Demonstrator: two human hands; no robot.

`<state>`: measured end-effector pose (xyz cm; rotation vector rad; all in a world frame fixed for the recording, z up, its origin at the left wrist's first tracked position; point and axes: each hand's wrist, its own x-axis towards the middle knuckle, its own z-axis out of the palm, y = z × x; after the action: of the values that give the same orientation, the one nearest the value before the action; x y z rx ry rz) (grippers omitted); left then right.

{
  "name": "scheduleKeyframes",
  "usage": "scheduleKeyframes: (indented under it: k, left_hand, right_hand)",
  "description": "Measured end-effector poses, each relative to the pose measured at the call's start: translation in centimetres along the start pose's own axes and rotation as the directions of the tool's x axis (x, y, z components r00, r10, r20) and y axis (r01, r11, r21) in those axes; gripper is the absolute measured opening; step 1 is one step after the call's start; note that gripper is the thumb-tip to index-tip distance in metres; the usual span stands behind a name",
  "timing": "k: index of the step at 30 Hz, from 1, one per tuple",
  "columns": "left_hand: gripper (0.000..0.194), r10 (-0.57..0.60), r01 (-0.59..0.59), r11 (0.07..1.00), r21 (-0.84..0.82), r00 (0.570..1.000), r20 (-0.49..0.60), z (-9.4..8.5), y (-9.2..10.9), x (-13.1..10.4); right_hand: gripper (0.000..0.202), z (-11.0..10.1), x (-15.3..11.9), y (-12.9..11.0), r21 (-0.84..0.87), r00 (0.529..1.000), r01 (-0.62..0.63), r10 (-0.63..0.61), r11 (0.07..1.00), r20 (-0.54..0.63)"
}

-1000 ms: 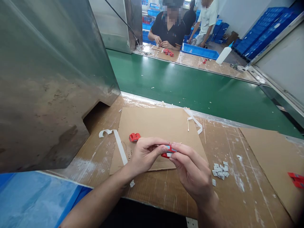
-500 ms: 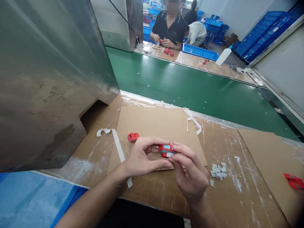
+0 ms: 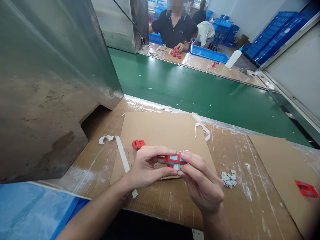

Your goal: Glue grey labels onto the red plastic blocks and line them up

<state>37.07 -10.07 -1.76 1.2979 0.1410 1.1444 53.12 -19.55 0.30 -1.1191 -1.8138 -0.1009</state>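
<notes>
Left hand (image 3: 145,166) and right hand (image 3: 205,180), grip narrow, pinch a boxy red-and-grey piece (image 3: 172,160), pale ridged tile (image 3: 176,166) at its six o'clock, over matte cardboard (image 3: 160,130)! Square chips (image 3: 228,180) cluster near four o'clock.

A brown bench (image 3: 172,200) bears cardboard sheets (image 3: 162,128) and small grey pieces (image 3: 228,179)

The held piece (image 3: 170,162) was red — with light-blue panels (image 3: 173,158), a grey band and a whitish, fine-lined part (image 3: 177,166). The small tiles (image 3: 228,180) were pale grey, the cardboard (image 3: 160,130) was plain brown, and the belt (image 3: 185,80) — green with white specks.
</notes>
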Motion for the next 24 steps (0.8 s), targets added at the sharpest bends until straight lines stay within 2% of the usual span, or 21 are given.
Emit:
scheduleKeyframes:
  k: [5, 7, 11, 13, 16, 20, 24]
  left_hand:
    - [0.044, -0.087, 0.086, 0.996, -0.008, 0.995, -0.042, 0.4, 0.0, -0.1]
    - [0.038, -0.095, 0.101, 0.992, 0.074, 0.992, -0.078, 0.5, -0.1, -0.2]
    - [0.037, 0.071, -0.008, 0.905, 0.426, 0.989, -0.131, 0.6, -0.6, -0.6]
    - [0.044, 0.136, -0.047, 0.869, 0.492, 0.98, -0.147, 0.6, -1.0, -0.8]
    - [0.045, 0.161, -0.066, 0.884, 0.462, 0.972, -0.169, 0.5, -1.3, -1.0]
    - [0.054, 0.175, -0.146, 0.935, 0.323, 0.983, -0.061, 0.2, -1.1, -0.7]
    - [0.044, 0.062, -0.062, 0.987, 0.146, 0.998, 0.003, 0.3, -0.7, -0.3]
  right_hand:
    - [0.023, -0.3, 0.6, 0.1, -0.13, 0.993, 0.103, -0.093, 0.986, 0.075]
    - [0.022, -0.3, 0.8, 0.1, -0.243, 0.992, 0.097, -0.075, 0.965, 0.097]
    - [0.013, 0.3, 0.8, -0.2, -0.365, 0.997, 0.028, -0.002, 0.93, 0.071]
    - [0.01, 0.8, 0.7, -0.3, -0.367, 0.999, -0.001, 0.018, 0.93, 0.043]
    - [0.008, 1.2, 0.7, -0.5, -0.346, 0.999, -0.047, 0.051, 0.937, 0.005]
    - [0.014, 0.9, 1.2, -1.0, -0.261, 0.995, -0.097, 0.092, 0.96, -0.033]
    - [0.021, 0.6, 2.1, -1.5, -0.215, 0.995, -0.095, 0.087, 0.972, -0.044]
